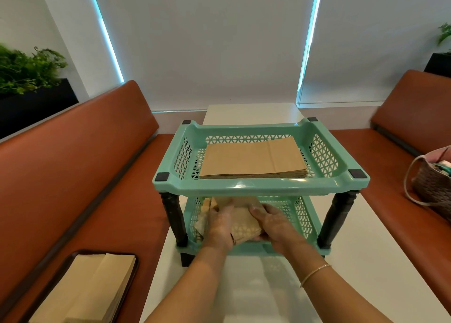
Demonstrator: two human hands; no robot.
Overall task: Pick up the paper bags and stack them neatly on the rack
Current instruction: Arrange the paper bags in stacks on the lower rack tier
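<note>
White and smooth, the desk [366, 261] runs away from the viewer between two rust-brown padded benches, with pale roller blinds behind. Nearest, on the left bench [73, 176], a dark tray [73, 255] holds flat brown paper bags [97, 286], matte and creased along one fold. Both forearms reach over the near edge of the desk, the right one wearing a thin bracelet [314, 274]. Left hand [219, 227] and right hand [275, 227] are inside the lower tier of the mint-green plastic rack [261, 184], which stands in the middle of the desk. Between them lies a small bundle of paper bags [244, 221]: the left hand lies over its left part with fingers pointing inward, the right hand grips its right edge with the thumb on top. More bags lie loosely behind and to the left in that tier. Dark turned posts [173, 215] carry the upper tier, whose walls are pierced in a triangular lattice; there a tidy flat stack of bags [253, 159] lies squarely on the floor of the basket. On the right bench sits a woven handbag [432, 190]; green plants stand at both far sides
</note>
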